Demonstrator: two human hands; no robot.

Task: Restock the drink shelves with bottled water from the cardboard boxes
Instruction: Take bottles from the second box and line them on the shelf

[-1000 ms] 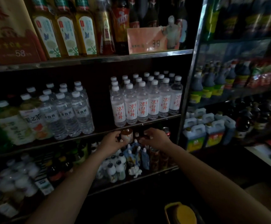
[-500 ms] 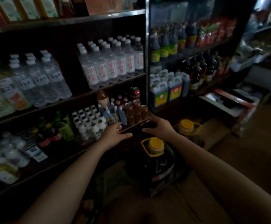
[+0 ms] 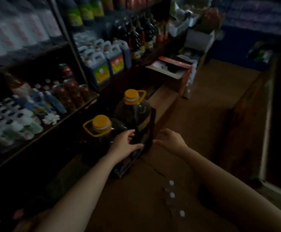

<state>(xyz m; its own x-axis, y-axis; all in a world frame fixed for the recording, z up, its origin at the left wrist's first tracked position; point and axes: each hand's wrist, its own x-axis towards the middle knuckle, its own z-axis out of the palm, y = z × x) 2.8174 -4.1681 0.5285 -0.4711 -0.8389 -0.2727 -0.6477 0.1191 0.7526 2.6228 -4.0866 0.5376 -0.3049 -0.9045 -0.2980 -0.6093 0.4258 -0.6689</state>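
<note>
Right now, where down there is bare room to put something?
The brown floor between the red-edged open box and the right hand looks bare. It is crowded by the left hand: two yellow-capped jugs, packed low shelf, and white-capped bottles nearer the camera.
</note>
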